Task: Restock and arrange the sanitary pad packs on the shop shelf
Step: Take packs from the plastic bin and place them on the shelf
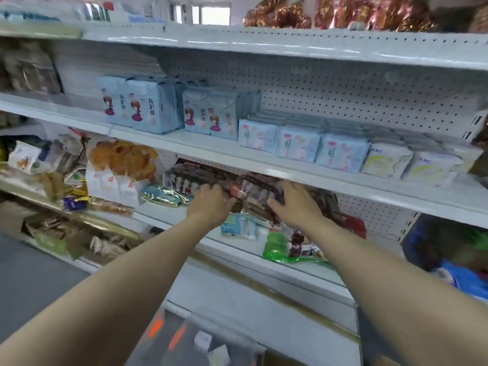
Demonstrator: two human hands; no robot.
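Sanitary pad packs line the middle shelf (290, 167): tall light-blue packs with a cartoon girl (144, 108), shorter ones of the same kind (211, 118), pink-and-blue flat packs (298, 146) and white packs with a yellow arc (412, 165). Both my hands reach to the shelf below. My left hand (210, 204) and my right hand (293, 202) are on either side of a dark red snack pack (248, 190). Fingers of both touch the pack; the picture is blurred and the grasp is unclear.
Snack bags (124, 159) and foil packs (163, 195) crowd the lower shelf at left. A green packet (287, 249) and a blue packet (237, 227) lie near its front edge. A box (200, 342) with small items sits below. Gold-red bags (343, 14) fill the top shelf.
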